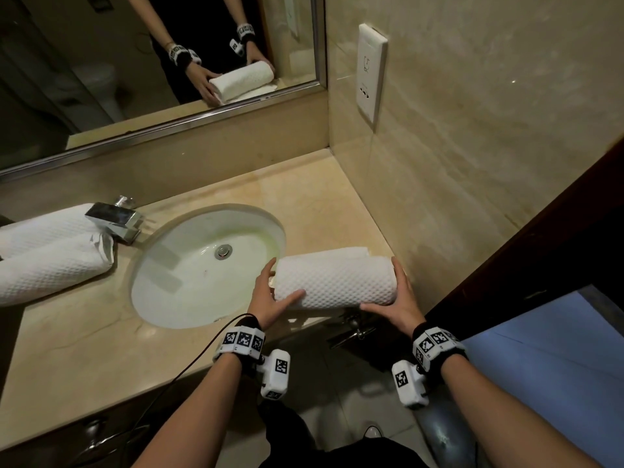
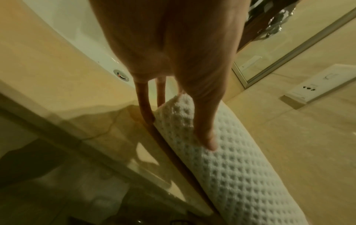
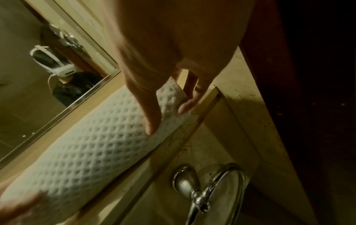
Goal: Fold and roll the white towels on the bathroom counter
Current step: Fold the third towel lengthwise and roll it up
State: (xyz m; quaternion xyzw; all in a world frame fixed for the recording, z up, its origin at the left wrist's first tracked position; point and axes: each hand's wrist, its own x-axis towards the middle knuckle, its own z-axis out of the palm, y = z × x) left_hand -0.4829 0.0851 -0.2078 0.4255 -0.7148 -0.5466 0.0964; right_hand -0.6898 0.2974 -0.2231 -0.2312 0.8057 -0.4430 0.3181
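Note:
A rolled white waffle towel [image 1: 334, 282] lies on the beige counter [image 1: 84, 349], right of the sink and near the front edge. My left hand [image 1: 286, 280] grips its left end, thumb along the front and fingers over the end. My right hand [image 1: 380, 285] grips the right end the same way. A loose flat tail [image 1: 324, 253] of the towel shows behind the roll. In the left wrist view my left hand [image 2: 182, 133] lays its thumb on the roll [image 2: 240, 175]. In the right wrist view my right hand [image 3: 167, 120] wraps the end of the roll [image 3: 92, 152].
Two more rolled white towels [image 1: 50, 265] lie at the left beside the chrome faucet [image 1: 114, 221]. The oval sink [image 1: 263, 231] fills the counter's middle. A mirror [image 1: 152, 62] and a wall socket [image 1: 371, 72] stand behind. A chrome towel ring [image 3: 221, 190] hangs under the counter edge.

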